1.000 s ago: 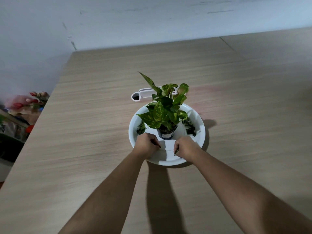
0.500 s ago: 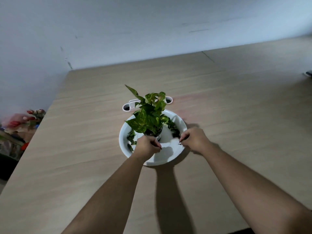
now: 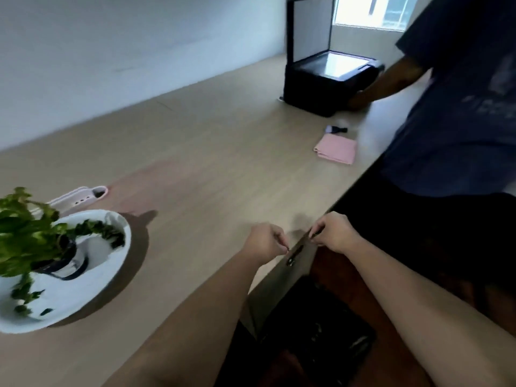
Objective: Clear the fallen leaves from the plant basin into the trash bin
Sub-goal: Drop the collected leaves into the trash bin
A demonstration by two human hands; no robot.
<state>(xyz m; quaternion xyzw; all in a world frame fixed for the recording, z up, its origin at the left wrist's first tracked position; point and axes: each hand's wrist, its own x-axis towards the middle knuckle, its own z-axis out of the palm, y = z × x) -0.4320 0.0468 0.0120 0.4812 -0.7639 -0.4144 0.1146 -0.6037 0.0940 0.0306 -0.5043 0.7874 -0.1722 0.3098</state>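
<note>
The white plant basin [image 3: 69, 297] sits at the left on the wooden table, with a potted green plant [image 3: 25, 236] in it. Dark fallen leaves [image 3: 100, 230] lie along its far rim, and more fallen leaves [image 3: 25, 297] at its near left. My left hand [image 3: 265, 243] is at the table's right edge, fingers pinched together. A small dark scrap [image 3: 294, 254] is in the air just beside its fingertips. My right hand [image 3: 335, 233] is past the edge, pinching a dark leaf bit. Below both hands stands the black-lined trash bin [image 3: 315, 331].
A pink-and-white holder [image 3: 81, 198] lies behind the basin. A pink cloth [image 3: 336, 148] and a small brush [image 3: 335, 129] lie farther along the table. A black printer [image 3: 326, 79] stands at the far end. Another person in a dark blue shirt [image 3: 452, 107] stands at the right.
Both hands left the basin and swung right to the table's edge above the trash bin. My view turned right, so the basin now sits at the far left.
</note>
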